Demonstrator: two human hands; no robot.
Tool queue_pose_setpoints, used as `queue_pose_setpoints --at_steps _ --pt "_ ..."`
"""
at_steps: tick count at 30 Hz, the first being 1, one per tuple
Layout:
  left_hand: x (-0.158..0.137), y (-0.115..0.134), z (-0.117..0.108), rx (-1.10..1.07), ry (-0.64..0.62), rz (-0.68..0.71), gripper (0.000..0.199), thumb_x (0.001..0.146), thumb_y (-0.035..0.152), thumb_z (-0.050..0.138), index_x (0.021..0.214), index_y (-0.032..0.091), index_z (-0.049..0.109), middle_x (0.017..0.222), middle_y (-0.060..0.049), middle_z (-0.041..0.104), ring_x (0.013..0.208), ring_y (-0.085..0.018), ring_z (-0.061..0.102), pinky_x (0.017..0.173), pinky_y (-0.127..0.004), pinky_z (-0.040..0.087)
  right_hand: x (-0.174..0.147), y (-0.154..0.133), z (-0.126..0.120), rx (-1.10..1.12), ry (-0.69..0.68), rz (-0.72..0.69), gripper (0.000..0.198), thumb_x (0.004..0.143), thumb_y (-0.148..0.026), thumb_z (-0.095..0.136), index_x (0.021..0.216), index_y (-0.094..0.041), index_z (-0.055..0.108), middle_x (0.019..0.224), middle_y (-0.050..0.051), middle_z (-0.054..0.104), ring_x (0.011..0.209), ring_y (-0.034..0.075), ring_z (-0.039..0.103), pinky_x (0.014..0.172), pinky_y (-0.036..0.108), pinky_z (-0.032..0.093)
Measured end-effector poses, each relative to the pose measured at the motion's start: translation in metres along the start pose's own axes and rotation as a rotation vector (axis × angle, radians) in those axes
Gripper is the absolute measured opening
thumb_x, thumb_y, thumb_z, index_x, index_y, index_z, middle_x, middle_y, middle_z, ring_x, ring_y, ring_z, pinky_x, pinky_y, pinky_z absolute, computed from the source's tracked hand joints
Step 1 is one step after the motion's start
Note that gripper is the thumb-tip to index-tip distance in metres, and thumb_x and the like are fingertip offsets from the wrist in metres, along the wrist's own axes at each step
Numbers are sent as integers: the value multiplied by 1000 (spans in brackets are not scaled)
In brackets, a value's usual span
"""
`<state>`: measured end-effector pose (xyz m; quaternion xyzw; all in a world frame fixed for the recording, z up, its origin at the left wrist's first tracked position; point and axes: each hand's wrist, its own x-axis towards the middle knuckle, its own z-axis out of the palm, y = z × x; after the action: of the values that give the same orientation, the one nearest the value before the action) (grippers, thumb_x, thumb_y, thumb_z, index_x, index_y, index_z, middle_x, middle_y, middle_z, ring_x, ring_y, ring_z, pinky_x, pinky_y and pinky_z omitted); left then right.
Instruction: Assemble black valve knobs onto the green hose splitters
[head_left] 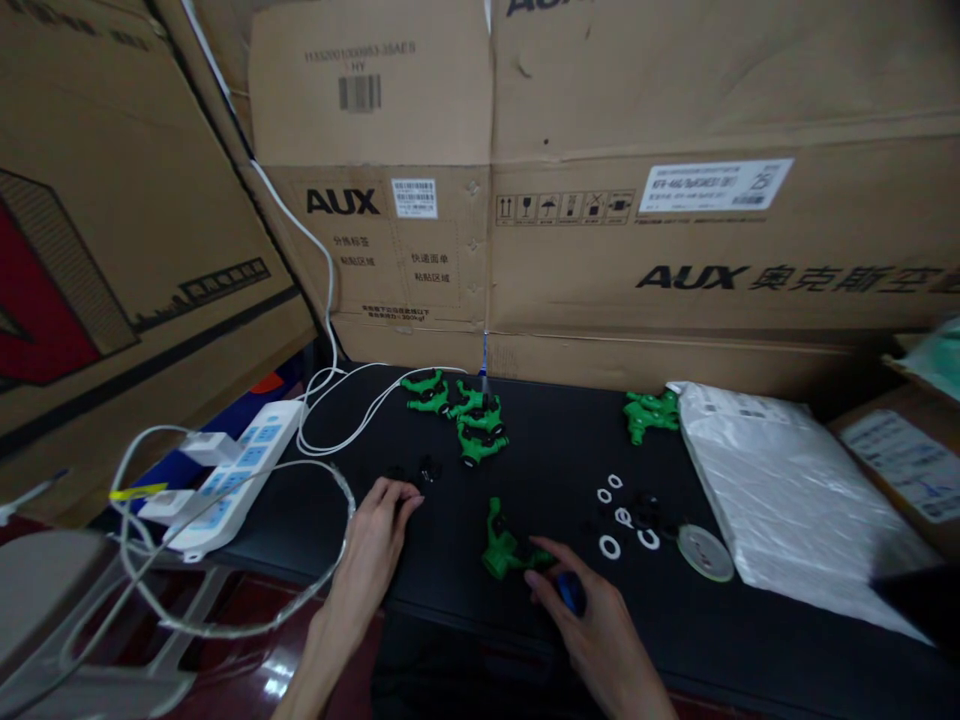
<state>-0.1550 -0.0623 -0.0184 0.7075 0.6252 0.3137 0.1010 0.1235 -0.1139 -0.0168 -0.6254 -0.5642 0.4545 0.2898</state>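
Note:
My right hand (589, 610) is closed, thumb and fingers around one arm of a green Y-shaped hose connector (501, 552) low over the black table. A blue object (571, 594) shows inside the same hand, mostly hidden by the palm. Farther left, my left hand (384, 525) rests at the table with its fingertips drawn together. Just beyond those fingers lie small black parts (430, 469); whether the hand pinches one is hidden. Several more green connectors (481, 440) with black fittings sit toward the back, and another green group (651, 413) is at the back right.
White rings (610, 547), dark small parts (645, 510) and a round clear disc (705, 553) lie to the right, beside a white plastic package (772, 490). A power strip (240, 480) with white cables is on the left. Cardboard boxes (570, 270) wall the back.

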Motion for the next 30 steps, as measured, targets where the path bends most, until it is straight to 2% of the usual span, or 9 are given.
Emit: queue_pose_setpoints --at_steps 7,12,16,19,21,23,26,30 --pt "3 -13 8 9 -13 6 21 100 29 44 93 22 62 91 -7 61 84 -26 64 81 -43 54 -1 -3 2 22 22 -7 58 88 -55 56 129 -15 68 82 6 73 84 22 70 80 29 52" --pt "2 -12 3 -3 4 -20 21 101 30 39 97 21 58 92 -8 64 84 -27 66 79 -44 54 -1 -3 2 32 23 -14 60 89 -57 56 130 -15 68 80 5 72 81 22 69 77 29 52" --pt "0 5 -4 -127 27 -95 21 101 38 46 103 22 59 96 -6 70 85 -23 70 79 -37 55 -1 -4 2 55 31 -8 59 89 -56 56 129 -14 68 78 5 72 77 21 68 74 28 52" --pt "0 30 -8 -251 -30 -111 23 96 43 58 98 23 67 88 -1 71 78 -20 70 74 -30 55 -2 -8 1 70 41 1 57 88 -54 57 128 -14 68 78 5 72 77 20 68 76 29 52" --pt "-1 48 -9 -315 -90 -64 20 93 42 65 92 23 71 82 0 71 75 -18 69 73 -27 55 -2 -10 -1 84 49 1 56 88 -53 58 127 -15 68 79 5 72 76 20 68 74 28 52" --pt "-1 63 -8 -385 -153 17 15 93 37 68 91 23 74 85 1 72 78 -17 70 75 -25 55 -3 -10 -2 94 40 16 58 89 -54 57 129 -14 66 81 5 72 63 17 64 60 26 50" --pt "0 79 -5 -461 -228 133 11 95 29 67 96 24 76 93 0 75 85 -16 72 78 -24 56 -6 -9 -4 115 11 62 61 91 -56 54 135 -14 61 87 5 72 41 10 46 39 25 35" --pt "2 87 5 -447 -254 258 15 97 19 64 104 24 76 101 -2 76 93 -16 73 84 -24 56 -12 -10 -11 147 55 16 56 92 -54 57 131 -15 63 82 4 71 44 9 49 41 22 37"
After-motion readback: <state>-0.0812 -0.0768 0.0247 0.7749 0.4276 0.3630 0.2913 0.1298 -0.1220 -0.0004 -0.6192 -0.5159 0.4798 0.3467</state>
